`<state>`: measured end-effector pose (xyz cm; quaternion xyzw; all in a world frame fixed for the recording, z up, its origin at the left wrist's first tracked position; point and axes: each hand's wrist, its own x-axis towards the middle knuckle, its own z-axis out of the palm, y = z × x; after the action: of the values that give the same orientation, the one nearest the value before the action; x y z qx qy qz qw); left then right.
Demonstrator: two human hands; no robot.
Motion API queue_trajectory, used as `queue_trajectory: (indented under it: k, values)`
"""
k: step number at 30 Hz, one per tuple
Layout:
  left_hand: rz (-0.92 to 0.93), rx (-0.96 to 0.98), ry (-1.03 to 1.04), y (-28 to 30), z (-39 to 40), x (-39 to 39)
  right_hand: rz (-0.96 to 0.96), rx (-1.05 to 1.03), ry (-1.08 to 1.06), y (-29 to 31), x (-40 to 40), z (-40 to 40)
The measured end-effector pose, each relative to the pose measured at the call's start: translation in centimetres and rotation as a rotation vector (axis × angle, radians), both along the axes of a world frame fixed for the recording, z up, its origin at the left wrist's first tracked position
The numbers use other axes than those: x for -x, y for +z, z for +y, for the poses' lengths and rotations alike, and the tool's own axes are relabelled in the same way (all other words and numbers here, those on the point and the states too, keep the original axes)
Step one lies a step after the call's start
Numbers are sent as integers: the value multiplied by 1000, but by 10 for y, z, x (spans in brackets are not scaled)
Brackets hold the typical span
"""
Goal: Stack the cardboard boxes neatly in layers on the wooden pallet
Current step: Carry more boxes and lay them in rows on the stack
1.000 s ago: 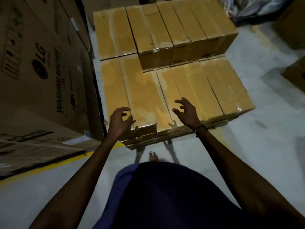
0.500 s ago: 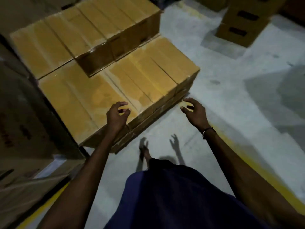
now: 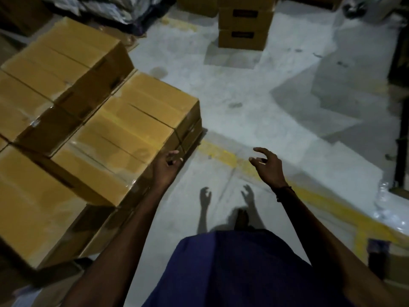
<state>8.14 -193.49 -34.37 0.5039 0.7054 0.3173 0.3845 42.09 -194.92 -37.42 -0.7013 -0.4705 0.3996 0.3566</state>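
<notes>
On the left side of the floor stands the stack of cardboard boxes (image 3: 124, 134), set tight together in rows, with a taller row (image 3: 66, 69) rising one layer above the near ones at the far left. Whatever carries them is barely visible: only dark slats at the stack's right foot hint at the wooden pallet (image 3: 194, 134), and I cannot make out more of it. Both hands hang over bare concrete, grasping nothing. The left hand (image 3: 167, 167) hovers just beside the right edge of the near row, fingers loosely curled and not touching the cardboard as far as I can tell. The right hand (image 3: 267, 166) is held out further right, well apart from the stack, fingers spread and relaxed above a yellow floor line (image 3: 221, 151). Far across the floor, a small pile of loose boxes (image 3: 243, 25) with dark labels waits, well away from the stack. Judging by this, the lower layer looks complete and the upper layer is only partly laid, covering the far-left portion. What seems left is fetching more boxes from that far pile and filling the open top of the near rows so the layer sits level.
</notes>
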Motion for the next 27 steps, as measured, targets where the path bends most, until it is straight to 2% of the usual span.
queue_trajectory:
  k: [10,17,27]
  values:
    - [-153,-39,-105,4,150,-189,28,-16,-115,15,-156,90]
    - [-208,-25,-64,-13,256,-229,4,5,-135,8,-207,193]
    - [-166,-12,-105,-16,478,-269,-40,33,-174,19,-255,403]
